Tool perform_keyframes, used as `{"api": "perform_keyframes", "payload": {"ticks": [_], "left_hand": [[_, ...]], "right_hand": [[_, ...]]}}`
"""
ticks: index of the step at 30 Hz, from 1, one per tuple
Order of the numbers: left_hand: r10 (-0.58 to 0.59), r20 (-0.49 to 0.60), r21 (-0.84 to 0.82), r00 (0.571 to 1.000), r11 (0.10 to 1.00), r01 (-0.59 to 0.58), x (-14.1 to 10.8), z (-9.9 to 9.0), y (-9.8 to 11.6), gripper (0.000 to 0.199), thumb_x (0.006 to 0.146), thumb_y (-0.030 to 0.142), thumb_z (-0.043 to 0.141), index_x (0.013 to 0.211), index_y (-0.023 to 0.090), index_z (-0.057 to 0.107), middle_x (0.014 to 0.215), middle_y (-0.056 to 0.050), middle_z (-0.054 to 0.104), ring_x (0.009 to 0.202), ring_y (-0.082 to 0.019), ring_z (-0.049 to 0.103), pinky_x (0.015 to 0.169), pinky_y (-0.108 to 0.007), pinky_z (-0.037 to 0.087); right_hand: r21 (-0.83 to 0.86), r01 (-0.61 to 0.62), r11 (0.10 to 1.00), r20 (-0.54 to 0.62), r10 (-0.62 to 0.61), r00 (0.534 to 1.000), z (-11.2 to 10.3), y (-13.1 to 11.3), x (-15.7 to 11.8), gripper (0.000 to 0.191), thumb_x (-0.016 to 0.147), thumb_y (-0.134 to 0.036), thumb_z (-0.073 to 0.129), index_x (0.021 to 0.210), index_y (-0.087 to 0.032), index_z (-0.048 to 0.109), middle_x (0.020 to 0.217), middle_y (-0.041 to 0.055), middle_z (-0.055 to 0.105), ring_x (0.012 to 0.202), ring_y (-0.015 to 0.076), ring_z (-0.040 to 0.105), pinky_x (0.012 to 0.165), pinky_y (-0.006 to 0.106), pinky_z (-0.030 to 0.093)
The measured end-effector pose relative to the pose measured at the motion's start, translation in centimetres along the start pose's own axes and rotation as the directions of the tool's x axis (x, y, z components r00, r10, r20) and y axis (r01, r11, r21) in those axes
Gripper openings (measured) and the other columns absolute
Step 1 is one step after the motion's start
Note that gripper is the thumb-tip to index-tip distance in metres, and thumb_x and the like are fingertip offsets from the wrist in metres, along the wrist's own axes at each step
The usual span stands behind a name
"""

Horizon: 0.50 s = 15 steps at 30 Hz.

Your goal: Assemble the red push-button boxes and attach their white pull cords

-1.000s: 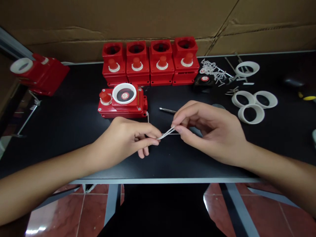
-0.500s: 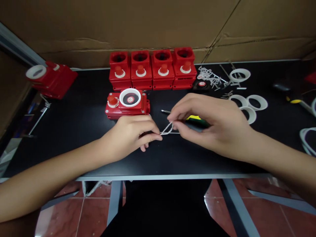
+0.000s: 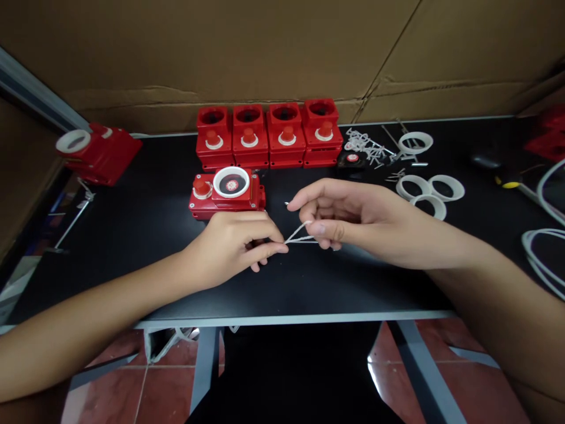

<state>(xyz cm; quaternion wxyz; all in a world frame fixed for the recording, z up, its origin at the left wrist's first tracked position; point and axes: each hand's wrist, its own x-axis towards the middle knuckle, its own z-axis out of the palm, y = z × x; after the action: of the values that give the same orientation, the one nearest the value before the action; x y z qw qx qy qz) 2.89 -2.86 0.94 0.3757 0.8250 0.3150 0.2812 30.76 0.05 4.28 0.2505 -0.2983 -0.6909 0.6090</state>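
My left hand (image 3: 241, 240) pinches a white string (image 3: 296, 233) between thumb and index finger, just above the black tabletop. The string runs in a narrow loop to my right hand (image 3: 366, 221), whose thumb presses it against the curled fingers while the index finger points out to the left. A thin straight pale piece, perhaps a metal rod, lies along the string; my right fingers hide its far end. Just behind my left hand lies a red box (image 3: 205, 206) with a red knob and a white ring (image 3: 216, 181) around a dark window.
Several red boxes (image 3: 251, 152) stand in a row along the cardboard wall. Loose small fasteners (image 3: 364, 141) and white rings (image 3: 459, 197) are at the back right, with a screwdriver (image 3: 512, 185) and white cable (image 3: 536, 259) farther right. Another red box (image 3: 117, 156) with a rod (image 3: 73, 222) is at left.
My right hand has turned, its index finger now stretched out and the other fingers curled at the string. The loop is narrower. My left hand keeps its pinch. The view has shifted slightly.
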Motion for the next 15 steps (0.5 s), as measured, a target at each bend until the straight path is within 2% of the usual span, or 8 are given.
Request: {"api": "perform_keyframes", "payload": {"ticks": [3,5,8,12,13,15], "left_hand": [[-0.004,-0.01,0.003,1.0,1.0,0.004,0.1,0.0,-0.1,0.015,0.114,0.022,0.077,0.102,0.017,0.084,0.093,-0.003,0.08,0.066,-0.011,0.081,0.061,-0.015,0.068],[0.015,-0.015,0.021,1.0,1.0,-0.014,0.1,0.0,-0.1,0.014,0.114,0.02,0.075,0.105,0.017,0.086,0.099,-0.004,0.082,0.068,-0.011,0.081,0.062,-0.014,0.069],[0.065,-0.019,0.058,0.998,0.996,-0.064,-0.1,0.0,0.0,0.015,0.114,0.017,0.074,0.11,0.017,0.088,0.108,-0.006,0.084,0.07,-0.01,0.081,0.064,-0.014,0.07],[0.134,-0.073,0.068,0.988,0.989,-0.129,-0.4,-0.1,0.0,0.015,0.111,0.01,0.077,0.114,0.017,0.09,0.11,-0.007,0.084,0.072,-0.01,0.081,0.066,-0.014,0.071],[0.142,-0.092,0.067,0.986,0.988,-0.136,-0.4,-0.1,0.0,0.016,0.111,0.009,0.078,0.115,0.017,0.091,0.11,-0.007,0.084,0.072,-0.009,0.081,0.066,-0.014,0.071],[0.142,-0.128,0.065,0.982,0.989,-0.135,-0.5,-0.1,0.0,0.018,0.111,0.011,0.079,0.118,0.02,0.092,0.11,-0.005,0.084,0.071,-0.009,0.081,0.067,-0.014,0.072]], "right_hand": [[-0.083,0.068,0.994,-0.016,-0.069,0.997,-0.2,-0.1,-0.2,0.017,0.108,-0.026,0.081,0.125,-0.024,0.08,0.098,0.0006,0.078,0.083,0.0152,0.075,0.077,0.03,0.065],[-0.199,0.165,0.966,-0.073,-0.182,0.981,-0.2,0.2,-0.2,0.009,0.107,-0.025,0.081,0.116,-0.026,0.083,0.103,0.0021,0.08,0.09,0.0171,0.078,0.085,0.033,0.068],[-0.398,0.302,0.866,-0.139,-0.382,0.913,0.3,1.0,0.1,0.008,0.107,-0.021,0.081,0.107,-0.028,0.085,0.107,0.0035,0.082,0.094,0.0193,0.079,0.087,0.035,0.068],[-0.614,0.382,0.691,-0.165,-0.585,0.794,1.1,2.6,0.6,0.016,0.109,-0.014,0.076,0.105,-0.026,0.085,0.105,0.0055,0.085,0.087,0.0189,0.078,0.075,0.033,0.064],[-0.648,0.383,0.658,-0.159,-0.609,0.777,1.3,3.0,0.8,0.017,0.109,-0.013,0.075,0.105,-0.026,0.084,0.105,0.006,0.085,0.087,0.0191,0.078,0.075,0.033,0.064],[-0.677,0.38,0.63,-0.139,-0.617,0.775,1.7,3.6,0.9,0.017,0.111,-0.012,0.073,0.105,-0.025,0.083,0.105,0.0064,0.086,0.088,0.0192,0.08,0.077,0.033,0.065]]}}
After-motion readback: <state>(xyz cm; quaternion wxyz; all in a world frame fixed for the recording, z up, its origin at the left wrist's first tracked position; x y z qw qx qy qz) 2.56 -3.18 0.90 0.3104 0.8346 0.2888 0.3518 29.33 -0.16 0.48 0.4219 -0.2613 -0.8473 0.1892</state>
